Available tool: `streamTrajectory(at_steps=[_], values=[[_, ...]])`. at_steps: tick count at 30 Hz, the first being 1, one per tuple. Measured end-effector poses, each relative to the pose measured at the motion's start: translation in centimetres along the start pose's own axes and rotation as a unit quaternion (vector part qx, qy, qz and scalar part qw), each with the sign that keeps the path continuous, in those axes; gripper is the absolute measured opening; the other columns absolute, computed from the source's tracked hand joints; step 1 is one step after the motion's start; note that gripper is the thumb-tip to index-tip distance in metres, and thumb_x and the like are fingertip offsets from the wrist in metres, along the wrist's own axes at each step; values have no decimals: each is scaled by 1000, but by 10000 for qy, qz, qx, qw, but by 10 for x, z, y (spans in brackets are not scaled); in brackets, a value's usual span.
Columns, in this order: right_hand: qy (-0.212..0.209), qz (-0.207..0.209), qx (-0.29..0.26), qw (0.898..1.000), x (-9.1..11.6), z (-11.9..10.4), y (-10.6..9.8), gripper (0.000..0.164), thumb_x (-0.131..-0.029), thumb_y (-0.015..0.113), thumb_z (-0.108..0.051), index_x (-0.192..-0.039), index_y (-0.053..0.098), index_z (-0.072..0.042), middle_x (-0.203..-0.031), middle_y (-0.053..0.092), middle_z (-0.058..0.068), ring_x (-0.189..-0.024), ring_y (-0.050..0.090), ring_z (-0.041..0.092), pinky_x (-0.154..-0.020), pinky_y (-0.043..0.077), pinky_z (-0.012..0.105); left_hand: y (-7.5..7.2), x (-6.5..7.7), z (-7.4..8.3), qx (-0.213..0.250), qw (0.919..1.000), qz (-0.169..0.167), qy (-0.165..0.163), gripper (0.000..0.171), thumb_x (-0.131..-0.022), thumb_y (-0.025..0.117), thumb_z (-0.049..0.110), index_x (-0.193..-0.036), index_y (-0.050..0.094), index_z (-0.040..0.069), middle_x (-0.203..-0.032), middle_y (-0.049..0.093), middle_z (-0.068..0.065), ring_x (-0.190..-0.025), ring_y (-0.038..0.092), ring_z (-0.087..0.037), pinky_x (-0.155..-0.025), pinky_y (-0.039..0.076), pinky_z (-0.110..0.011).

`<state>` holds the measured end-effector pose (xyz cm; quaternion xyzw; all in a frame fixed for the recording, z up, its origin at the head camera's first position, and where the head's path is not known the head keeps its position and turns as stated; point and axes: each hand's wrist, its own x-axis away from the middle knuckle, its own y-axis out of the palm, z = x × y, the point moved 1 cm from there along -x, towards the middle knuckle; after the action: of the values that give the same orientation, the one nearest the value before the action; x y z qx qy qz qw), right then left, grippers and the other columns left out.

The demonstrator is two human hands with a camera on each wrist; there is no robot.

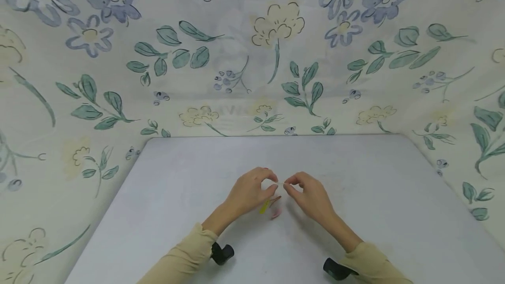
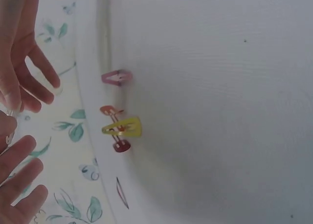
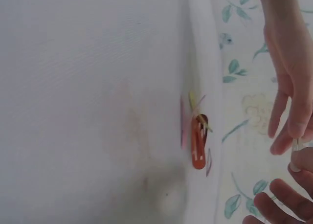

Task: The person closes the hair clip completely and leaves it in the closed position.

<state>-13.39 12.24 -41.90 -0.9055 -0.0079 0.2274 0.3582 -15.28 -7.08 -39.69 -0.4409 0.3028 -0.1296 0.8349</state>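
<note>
Both hands meet above the table around a small whitish hair clip [image 3: 295,154], which looks pale and narrow. My left hand [image 1: 247,191] pinches one end between thumb and forefinger, and my right hand [image 1: 309,195] pinches the other. Much of the clip is covered by fingertips. Below the hands on the table lie a yellow hair clip [image 2: 131,127], an orange hair clip [image 3: 197,148] and a dark red hair clip [image 2: 122,145], close together and overlapping. A pink hair clip [image 2: 117,78] sits a little apart. Another thin, dark-edged clip [image 2: 122,193] stands to the other side.
The white table [image 1: 189,161] has rounded far corners. Floral-patterned cloth [image 1: 236,73] rises behind it and along both sides. Each wrist carries a black camera, one by the left sleeve [image 1: 185,249] and one by the right sleeve [image 1: 371,262].
</note>
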Motion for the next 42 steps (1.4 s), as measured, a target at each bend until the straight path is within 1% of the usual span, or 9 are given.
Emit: streamTrajectory(at_steps=[7, 12, 17, 24, 28, 34, 42], values=[[-157, 147, -143, 9997, -9, -12, 4, 8, -89, 73, -16, -93, 69, -11, -91, 71, 1, -90, 68, 20, -84, 57, 45, -9, 4, -5, 123, 9986, 508, -46, 11, -87, 74, 14, -97, 72, 13, -105, 72, -1, -105, 66, -19, -88, 55, -36], [-135, 211, -258, 9994, -13, -21, 8, 9, -89, 74, -16, -93, 69, -11, -91, 70, 1, -89, 68, 22, -85, 57, 44, -12, 9, -7, 222, 9956, 914, -42, 10, -86, 76, 11, -94, 71, 12, -107, 72, -4, -106, 66, -21, -88, 55, -37], [-181, 356, -320, 9987, -15, -28, 13, 8, -89, 74, -15, -93, 69, -10, -91, 69, 1, -89, 67, 19, -85, 57, 44, -12, 14, -9, 407, 9909, 1262, -240, 9, -86, 75, 9, -93, 71, 11, -107, 72, -9, -108, 66, -26, -91, 54, -42], [-188, 580, -445, 9971, -17, -33, 19, 10, -89, 74, -16, -94, 68, -9, -91, 69, 3, -89, 67, 20, -84, 57, 45, -9, 18, -9, 592, 9834, 1665, -402, 10, -87, 73, 9, -97, 72, 8, -100, 73, -7, -104, 67, -25, -91, 54, -41], [-176, 664, -601, 9958, -18, -35, 21, 11, -89, 74, -15, -95, 68, -9, -91, 70, 3, -88, 67, 19, -83, 57, 45, -8, 19, -9, 753, 9789, 1833, -494, 11, -87, 73, 9, -97, 71, 7, -97, 72, -5, -99, 67, -23, -87, 55, -40], [-137, 723, -864, 9935, -18, -37, 23, 11, -89, 73, -13, -96, 68, -7, -92, 70, 4, -88, 67, 20, -82, 58, 46, -7, 21, -8, 972, 9738, 1974, -568, 8, -87, 73, 8, -95, 70, 7, -95, 70, -5, -94, 66, -21, -83, 57, -35], [-65, 930, -945, 9912, -18, -38, 28, 10, -90, 73, -14, -97, 68, -7, -92, 69, 4, -88, 67, 19, -82, 58, 45, -5, 20, -7, 1031, 9683, 2201, -583, 7, -86, 73, 7, -92, 70, 6, -93, 70, -7, -91, 66, -24, -80, 57, -38]])
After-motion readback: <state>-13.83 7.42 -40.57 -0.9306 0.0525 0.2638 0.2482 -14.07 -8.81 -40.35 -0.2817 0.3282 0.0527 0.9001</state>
